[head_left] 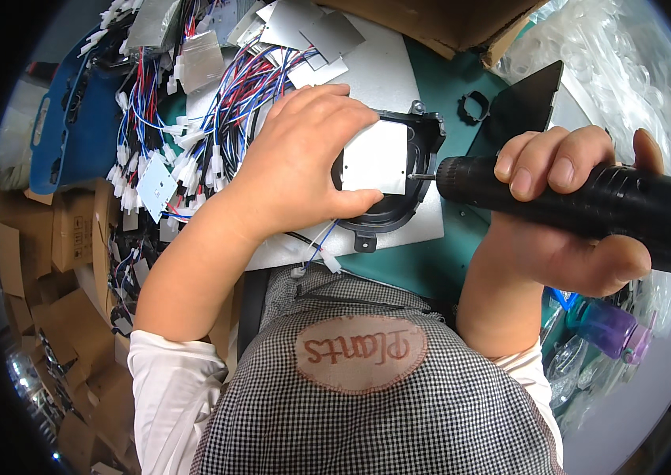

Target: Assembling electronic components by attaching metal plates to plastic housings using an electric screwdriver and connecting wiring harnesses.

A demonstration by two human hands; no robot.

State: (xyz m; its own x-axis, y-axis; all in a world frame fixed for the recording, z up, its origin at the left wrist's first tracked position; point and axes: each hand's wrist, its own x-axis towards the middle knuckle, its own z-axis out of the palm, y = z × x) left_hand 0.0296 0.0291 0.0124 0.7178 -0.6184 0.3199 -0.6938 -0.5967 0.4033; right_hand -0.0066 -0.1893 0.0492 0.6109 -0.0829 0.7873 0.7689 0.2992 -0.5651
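The left hand (304, 158) hides the black housing's (419, 170) left side; the screwdriver's (589, 206) rear is cut off

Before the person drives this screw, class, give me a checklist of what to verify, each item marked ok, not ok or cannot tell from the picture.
1. Left hand holds the black plastic housing down: ok, palm and fingers lie over it.
2. Square metal plate sits within the housing: ok, it lies flat in the frame.
3. Bit of the black electric screwdriver meets the plate's right edge: ok, the tip touches there.
4. Screw seated on the bit: cannot tell, too small.
5. Right hand grips the screwdriver firmly: ok, fingers wrap the barrel.
6. White connector wire clear of the bit: ok, it trails below the housing.
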